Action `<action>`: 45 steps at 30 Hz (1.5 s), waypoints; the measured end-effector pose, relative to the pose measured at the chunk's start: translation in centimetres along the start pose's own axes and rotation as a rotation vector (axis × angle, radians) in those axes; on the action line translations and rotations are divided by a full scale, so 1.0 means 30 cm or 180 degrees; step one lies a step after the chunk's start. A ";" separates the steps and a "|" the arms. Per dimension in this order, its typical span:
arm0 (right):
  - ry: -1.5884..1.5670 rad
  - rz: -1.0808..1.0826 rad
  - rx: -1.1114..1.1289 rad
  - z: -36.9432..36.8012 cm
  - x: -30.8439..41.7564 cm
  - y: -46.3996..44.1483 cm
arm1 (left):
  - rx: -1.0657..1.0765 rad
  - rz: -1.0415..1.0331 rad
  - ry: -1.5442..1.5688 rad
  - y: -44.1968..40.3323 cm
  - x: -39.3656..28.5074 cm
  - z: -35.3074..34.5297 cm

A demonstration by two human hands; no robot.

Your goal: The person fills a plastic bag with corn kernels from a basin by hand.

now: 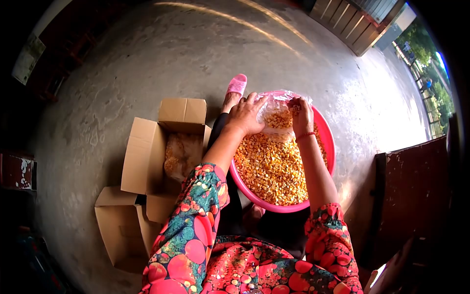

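A clear plastic bag (279, 122) with some corn kernels in it rests over the far side of a pink basin (331, 142). Loose yellow corn kernels (274, 169) fill much of this basin. My left hand (246, 116) grips the bag's left edge, thumb and fingers at the plastic near its mouth. At the opposite edge, my right hand (302, 117) has its fingers curled closed on the plastic. Its fingertips are partly hidden, and a few kernels may be among them.
Left of my legs stands an open cardboard box (139, 154) with bagged corn (177, 154) inside. Another open box (117, 228) lies nearer me. A pink slipper (237, 84) is beyond the basin. Dark wooden furniture (413, 191) stands at right, near a doorway.
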State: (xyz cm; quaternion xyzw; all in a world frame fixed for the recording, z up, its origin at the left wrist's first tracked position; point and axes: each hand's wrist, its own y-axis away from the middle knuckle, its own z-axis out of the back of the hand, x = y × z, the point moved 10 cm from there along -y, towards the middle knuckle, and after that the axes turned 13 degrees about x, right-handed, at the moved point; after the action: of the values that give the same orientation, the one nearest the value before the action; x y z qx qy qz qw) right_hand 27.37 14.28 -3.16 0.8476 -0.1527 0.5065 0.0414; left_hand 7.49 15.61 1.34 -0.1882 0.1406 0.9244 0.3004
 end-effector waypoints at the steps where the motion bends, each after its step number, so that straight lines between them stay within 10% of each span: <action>1: 0.0001 -0.0003 0.0000 0.006 0.001 0.005 | 0.0002 0.0001 0.0002 -0.002 0.001 0.001; 18: 0.2714 -0.0186 0.0739 -0.010 0.094 0.167 | -0.0019 -0.0068 -0.0099 0.000 -0.010 0.009; 29: 0.1300 -0.0303 0.1006 -0.102 0.203 0.258 | 0.0048 -0.0041 -0.0191 -0.008 -0.002 -0.007; 35: 0.4330 0.0861 0.1956 -0.260 0.208 0.430 | 0.0092 -0.0034 -0.0110 -0.007 -0.002 -0.008; 45: 0.4532 0.0569 0.2206 -0.286 0.128 0.554 | 0.0062 0.0081 -0.0174 -0.005 0.009 -0.012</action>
State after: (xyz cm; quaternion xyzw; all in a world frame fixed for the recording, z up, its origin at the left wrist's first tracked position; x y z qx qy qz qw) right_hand 16.80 -0.41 2.94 0.2695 0.0092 0.9464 -0.1778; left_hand 7.47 15.73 0.89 -0.1581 0.1437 0.9316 0.2941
